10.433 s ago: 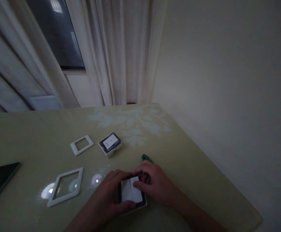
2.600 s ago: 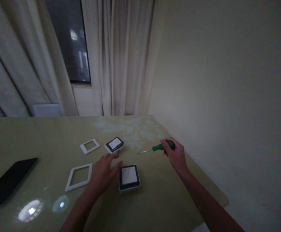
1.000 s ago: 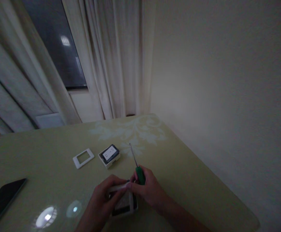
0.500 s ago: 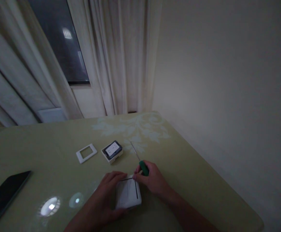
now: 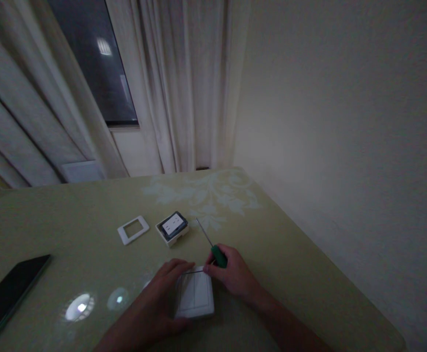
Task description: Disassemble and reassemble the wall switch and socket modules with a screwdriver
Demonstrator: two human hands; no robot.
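Note:
A white two-panel wall switch (image 5: pixel 195 294) lies on the table in front of me. My left hand (image 5: pixel 165 293) is closed around its left side, fingers at the top edge and thumb at the lower edge. A screwdriver (image 5: pixel 218 256) with a green handle is in my right hand (image 5: pixel 231 269), its metal shaft pointing away and touching nothing. The right thumb and fingertips meet the switch's upper right corner. A dark gap shows along the switch's top edge. Beyond my hands sit a wall socket (image 5: pixel 172 227) with a dark surround and a white rectangular frame (image 5: pixel 126 239).
A dark phone or tablet (image 5: pixel 11 288) rests at the left on the greenish table (image 5: pixel 290 293). Ceiling lights reflect off the tabletop. Curtains (image 5: pixel 184 88) and a window hang behind the far edge, and a plain wall (image 5: pixel 338 146) runs along the right.
The dark gap along the switch's right side has narrowed to a thin line as that side of the face sits closer in. Both hands stay nearly in place; the view shifts slightly.

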